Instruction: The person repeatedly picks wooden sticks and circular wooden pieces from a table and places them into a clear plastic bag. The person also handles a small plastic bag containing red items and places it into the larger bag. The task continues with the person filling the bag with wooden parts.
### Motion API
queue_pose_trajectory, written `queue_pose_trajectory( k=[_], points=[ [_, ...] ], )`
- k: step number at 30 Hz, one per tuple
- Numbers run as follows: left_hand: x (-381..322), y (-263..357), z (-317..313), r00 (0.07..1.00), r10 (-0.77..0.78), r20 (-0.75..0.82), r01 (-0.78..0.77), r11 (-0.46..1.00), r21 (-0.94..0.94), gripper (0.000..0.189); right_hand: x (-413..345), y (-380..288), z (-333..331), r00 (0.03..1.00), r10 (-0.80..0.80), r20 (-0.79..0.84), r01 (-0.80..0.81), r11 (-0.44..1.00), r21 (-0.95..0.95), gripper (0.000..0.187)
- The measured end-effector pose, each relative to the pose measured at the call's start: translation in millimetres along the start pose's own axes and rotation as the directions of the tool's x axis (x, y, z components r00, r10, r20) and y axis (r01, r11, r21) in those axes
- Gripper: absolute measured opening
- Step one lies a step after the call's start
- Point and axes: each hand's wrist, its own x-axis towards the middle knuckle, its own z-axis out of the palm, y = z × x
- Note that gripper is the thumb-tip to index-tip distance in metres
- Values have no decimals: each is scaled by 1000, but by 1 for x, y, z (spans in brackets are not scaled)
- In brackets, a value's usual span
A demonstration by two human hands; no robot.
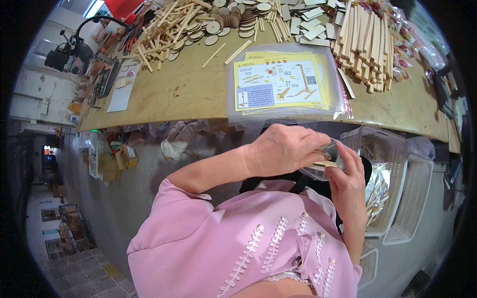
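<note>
In front of my chest, past the table's near edge, my right hand (346, 173) grips a clear plastic bag (316, 175) by its side. My left hand (283, 151) reaches across from the left, its fingers bent at the bag's mouth around thin wooden pieces; the fingertips are partly hidden. A pale wooden strip (326, 163) shows inside the bag. Just beyond both hands, yellow-bordered printed instruction sheets (294, 82) with assembly drawings lie on a stack of clear plastic bags (233, 118) at the edge of the worktable (167, 100).
Loose wooden sticks (167, 26), round wooden discs (212, 27), pale rectangular pieces (315, 32) and stacked wooden bars (363, 44) cover the table's far side. White plastic baskets (404, 201) stand at my right, one holding filled packets (378, 190). A black machine (69, 56) is at far left.
</note>
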Motion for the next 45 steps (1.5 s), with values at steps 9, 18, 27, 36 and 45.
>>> queue_pose_trajectory(
  k=[9, 18, 27, 36, 45],
  points=[
    [-13, -243, -178, 800, -247, -547, 540, 692, 479, 29, -29, 21, 7, 991, 103, 88, -103, 995, -6, 9],
    [-57, -362, -256, 755, -480, -447, 650, 459, 606, 30, -29, 21, 14, 984, 152, 97, -152, 988, -4, 9],
    [-102, -293, -247, 724, -373, -580, 667, 592, 452, 19, -25, 24, 15, 989, 120, 91, -121, 993, 9, 10],
    [-109, -217, -231, 444, -371, -815, 551, 831, -79, 19, -35, 25, 16, 991, 119, 60, -119, 993, -3, 9],
    [-54, -68, -98, 638, -543, -546, 520, 827, -215, 21, -32, 21, 11, 991, 131, 35, -132, 991, 17, 9]
  ],
)
